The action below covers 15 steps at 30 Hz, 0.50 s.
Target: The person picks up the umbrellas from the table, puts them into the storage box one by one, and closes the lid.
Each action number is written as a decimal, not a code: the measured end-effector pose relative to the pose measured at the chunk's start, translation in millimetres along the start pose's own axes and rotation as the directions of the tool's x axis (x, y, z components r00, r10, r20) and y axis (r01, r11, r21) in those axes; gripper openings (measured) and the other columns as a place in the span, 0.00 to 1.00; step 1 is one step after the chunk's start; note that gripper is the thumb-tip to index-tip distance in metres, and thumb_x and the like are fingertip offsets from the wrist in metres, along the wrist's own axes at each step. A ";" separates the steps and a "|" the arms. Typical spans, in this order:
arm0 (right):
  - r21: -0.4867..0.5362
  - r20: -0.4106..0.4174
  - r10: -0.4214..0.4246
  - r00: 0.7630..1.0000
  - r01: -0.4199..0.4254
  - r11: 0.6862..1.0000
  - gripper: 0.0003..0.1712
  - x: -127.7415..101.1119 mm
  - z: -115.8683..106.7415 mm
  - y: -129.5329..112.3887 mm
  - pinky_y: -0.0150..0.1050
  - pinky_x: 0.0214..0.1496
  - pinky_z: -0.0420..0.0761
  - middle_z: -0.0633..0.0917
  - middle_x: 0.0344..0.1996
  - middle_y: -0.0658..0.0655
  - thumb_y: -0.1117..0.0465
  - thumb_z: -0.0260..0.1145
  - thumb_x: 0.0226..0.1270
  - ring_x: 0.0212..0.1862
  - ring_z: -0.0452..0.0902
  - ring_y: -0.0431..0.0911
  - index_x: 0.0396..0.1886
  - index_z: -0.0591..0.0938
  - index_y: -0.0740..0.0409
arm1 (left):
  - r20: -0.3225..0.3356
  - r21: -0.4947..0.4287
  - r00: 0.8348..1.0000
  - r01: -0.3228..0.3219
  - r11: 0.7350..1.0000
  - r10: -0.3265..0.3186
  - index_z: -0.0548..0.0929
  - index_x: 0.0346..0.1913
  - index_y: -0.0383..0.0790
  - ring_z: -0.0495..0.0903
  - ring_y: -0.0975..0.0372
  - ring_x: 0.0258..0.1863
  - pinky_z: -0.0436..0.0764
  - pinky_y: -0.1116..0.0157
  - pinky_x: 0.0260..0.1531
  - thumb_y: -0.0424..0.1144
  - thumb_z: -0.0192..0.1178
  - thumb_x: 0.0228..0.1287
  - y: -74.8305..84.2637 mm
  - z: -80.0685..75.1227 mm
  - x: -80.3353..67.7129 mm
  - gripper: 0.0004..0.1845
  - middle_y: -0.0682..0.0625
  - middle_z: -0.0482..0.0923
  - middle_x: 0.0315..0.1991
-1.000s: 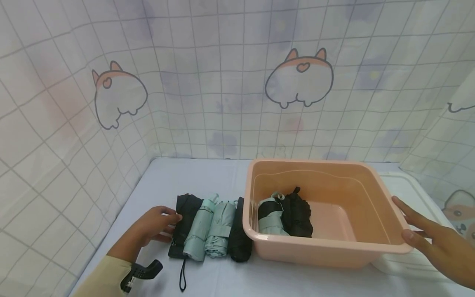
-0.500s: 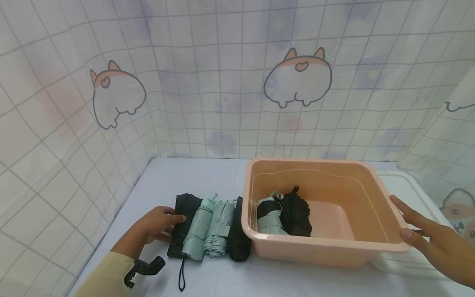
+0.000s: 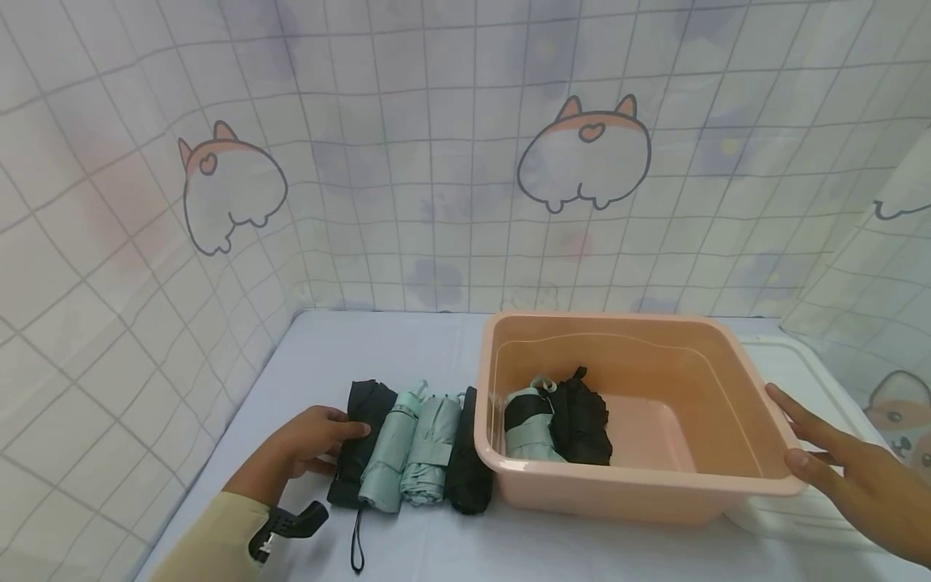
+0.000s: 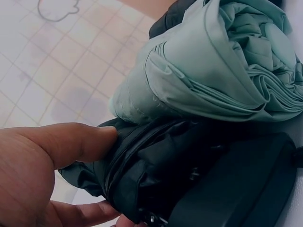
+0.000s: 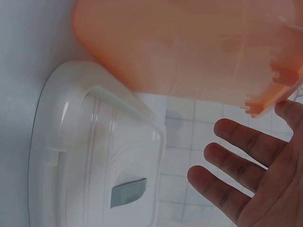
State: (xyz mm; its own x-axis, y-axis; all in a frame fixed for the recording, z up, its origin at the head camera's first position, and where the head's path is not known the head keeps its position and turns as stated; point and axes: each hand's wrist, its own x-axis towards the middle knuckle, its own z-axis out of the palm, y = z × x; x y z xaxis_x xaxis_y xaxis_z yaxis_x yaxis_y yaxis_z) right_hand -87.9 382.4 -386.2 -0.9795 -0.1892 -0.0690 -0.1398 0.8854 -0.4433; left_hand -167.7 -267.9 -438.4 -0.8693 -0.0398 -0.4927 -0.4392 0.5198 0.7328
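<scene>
Since the earlier frame, the left hand (image 3: 316, 440) has been brought slightly further over the black umbrella (image 3: 360, 454), whose far end has been shifted slightly towards the green umbrella (image 3: 393, 461); the bin (image 3: 618, 493) is hardly moved. The black umbrella is laid on the surface (image 3: 429, 550), leftmost in a row of four and outside the bin. It is pinched lightly by the left hand, thumb on top and fingers at the outer side. By the right hand (image 3: 861, 477), fingers spread, the bin's rim is touched.

The black umbrella is judged light, with soft, slippery cloth over a stiff core; it is best held across the middle, where loose folds can be gathered. Its strap (image 3: 356, 550) could be snagged.

In the left wrist view, the pleats and solid end cap (image 4: 241, 184) are shown, barely told apart from the head. Only in the right wrist view is a grey tab (image 5: 129, 193) clearly seen on the white lid (image 5: 102, 142).
</scene>
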 end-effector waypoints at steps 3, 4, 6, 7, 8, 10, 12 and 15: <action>-0.002 -0.005 -0.004 1.000 0.004 1.000 0.42 -0.2 0.5 0.9 0.71 0.26 0.78 0.65 0.64 0.88 0.46 0.50 0.84 0.47 0.77 0.81 0.84 0.37 0.40 | 0.007 -0.014 1.000 0.001 1.000 -0.001 0.61 0.71 0.19 0.79 0.37 0.55 0.86 0.44 0.43 0.49 0.71 0.64 0.1 0.0 -0.4 0.46 0.26 0.72 0.61; -0.002 -0.008 -0.006 1.000 0.006 1.000 0.42 -0.2 1.1 1.9 0.71 0.26 0.78 0.65 0.64 0.88 0.46 0.50 0.84 0.48 0.77 0.82 0.84 0.38 0.40 | 0.009 -0.018 1.000 0.001 1.000 -0.001 0.61 0.71 0.19 0.79 0.37 0.55 0.86 0.44 0.43 0.49 0.71 0.64 0.1 0.1 -0.6 0.47 0.26 0.72 0.61; 0.000 -0.017 -0.017 1.000 0.017 1.000 0.42 -0.7 1.9 4.1 0.71 0.26 0.77 0.66 0.64 0.87 0.47 0.50 0.84 0.48 0.76 0.83 0.84 0.38 0.38 | 0.014 -0.023 1.000 0.001 1.000 -0.001 0.61 0.71 0.19 0.79 0.37 0.55 0.86 0.44 0.43 0.48 0.71 0.64 0.0 0.4 -0.5 0.46 0.26 0.73 0.60; -0.002 -0.020 -0.019 1.000 0.019 1.000 0.42 -0.6 2.2 5.1 0.72 0.26 0.77 0.66 0.64 0.87 0.47 0.51 0.84 0.48 0.76 0.83 0.84 0.38 0.38 | 0.015 -0.025 1.000 -0.001 1.000 0.001 0.61 0.71 0.19 0.80 0.37 0.54 0.86 0.44 0.44 0.48 0.71 0.64 0.0 0.5 -0.3 0.46 0.26 0.74 0.60; 0.000 -0.025 -0.022 0.999 0.022 1.000 0.42 -0.5 2.5 6.0 0.72 0.26 0.77 0.66 0.64 0.87 0.47 0.51 0.84 0.49 0.76 0.83 0.84 0.39 0.38 | 0.015 -0.025 1.000 -0.004 1.000 0.005 0.61 0.71 0.19 0.81 0.38 0.53 0.86 0.44 0.43 0.48 0.71 0.64 0.0 0.7 0.0 0.46 0.27 0.75 0.59; -0.001 -0.023 -0.020 1.000 0.020 1.000 0.42 -0.3 2.0 6.0 0.72 0.26 0.77 0.66 0.64 0.87 0.47 0.51 0.84 0.49 0.76 0.83 0.84 0.38 0.38 | 0.011 -0.023 1.000 -0.011 1.000 0.011 0.62 0.70 0.19 0.82 0.39 0.51 0.86 0.45 0.43 0.47 0.72 0.64 -0.2 0.9 0.7 0.45 0.28 0.76 0.57; -0.001 -0.020 -0.022 1.000 0.022 1.000 0.42 -0.5 1.3 4.9 0.72 0.25 0.77 0.66 0.64 0.87 0.47 0.50 0.84 0.49 0.75 0.84 0.84 0.38 0.39 | 0.004 -0.021 1.000 -0.018 1.000 0.018 0.62 0.70 0.19 0.83 0.41 0.49 0.86 0.46 0.43 0.47 0.72 0.63 -0.8 0.8 1.1 0.45 0.29 0.77 0.55; 0.004 -0.016 -0.027 1.000 0.027 1.000 0.42 -0.6 1.0 2.8 0.69 0.24 0.78 0.65 0.63 0.88 0.47 0.50 0.84 0.47 0.77 0.83 0.84 0.38 0.39 | -0.019 -0.014 1.000 -0.020 1.000 0.020 0.64 0.68 0.18 0.84 0.43 0.48 0.87 0.47 0.42 0.47 0.73 0.62 -3.2 -1.0 1.1 0.44 0.30 0.78 0.53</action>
State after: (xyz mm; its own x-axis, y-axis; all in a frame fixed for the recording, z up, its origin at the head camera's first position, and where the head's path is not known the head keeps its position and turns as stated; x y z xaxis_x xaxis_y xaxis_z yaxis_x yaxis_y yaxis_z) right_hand -87.5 384.5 -388.3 -0.9776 -0.2062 -0.0426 -0.1657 0.8783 -0.4485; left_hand -167.5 -270.5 -440.9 -0.8821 -0.0457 -0.4689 -0.4245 0.5087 0.7490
